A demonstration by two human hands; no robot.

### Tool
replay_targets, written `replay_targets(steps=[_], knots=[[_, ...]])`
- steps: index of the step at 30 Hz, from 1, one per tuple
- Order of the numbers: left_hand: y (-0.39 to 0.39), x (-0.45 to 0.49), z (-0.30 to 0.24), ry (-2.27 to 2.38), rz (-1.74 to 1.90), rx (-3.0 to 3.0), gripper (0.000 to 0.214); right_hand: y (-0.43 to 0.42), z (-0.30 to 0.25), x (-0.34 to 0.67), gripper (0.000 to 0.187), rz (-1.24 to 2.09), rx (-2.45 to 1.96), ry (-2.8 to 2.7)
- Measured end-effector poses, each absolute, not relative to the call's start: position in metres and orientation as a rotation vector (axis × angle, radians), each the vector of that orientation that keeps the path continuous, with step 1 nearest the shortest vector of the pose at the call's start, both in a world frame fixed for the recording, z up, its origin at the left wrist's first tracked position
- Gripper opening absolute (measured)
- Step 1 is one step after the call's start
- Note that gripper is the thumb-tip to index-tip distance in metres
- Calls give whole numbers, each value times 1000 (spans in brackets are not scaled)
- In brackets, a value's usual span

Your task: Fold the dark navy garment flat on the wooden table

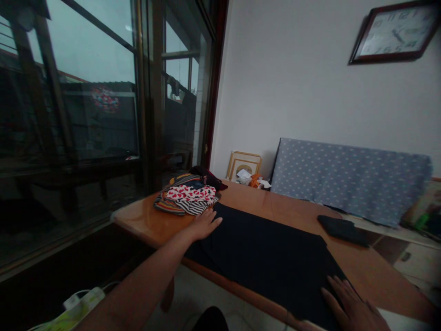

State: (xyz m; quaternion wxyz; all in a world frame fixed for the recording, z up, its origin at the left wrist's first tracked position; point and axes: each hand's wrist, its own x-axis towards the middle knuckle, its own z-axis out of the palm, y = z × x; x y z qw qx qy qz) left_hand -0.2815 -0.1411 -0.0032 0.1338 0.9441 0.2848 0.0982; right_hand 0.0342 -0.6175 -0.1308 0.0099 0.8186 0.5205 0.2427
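Note:
A dark navy garment (268,253) lies spread flat across the wooden table, part of it hanging over the near edge. I cannot tell which kind of garment it is. On its left end rests my left hand (204,224), fingers stretched out, close to a pile of patterned clothes (189,195). My right hand (353,301) lies with fingers spread on the garment's right end, near the table's front. Farther right on the table sits a small folded dark cloth (342,231).
The wooden table (248,193) runs beside a glass window (93,92) on the left. Behind it stand a cloth-covered object (347,179) and a gold frame (244,161). A power strip (84,303) with cords is at lower left. A clock (396,32) hangs on the wall.

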Motion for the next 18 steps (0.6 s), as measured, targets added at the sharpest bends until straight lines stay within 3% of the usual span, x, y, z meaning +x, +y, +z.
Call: replay_targets(steps=[11,18], knots=[[-161,-360,-21,854,640,2513,78,-609,-90,1,55,531,2574,1459],[-190,-358,-21,824,425,2738,70,-607,-80,-8,55,473,2563,1424]])
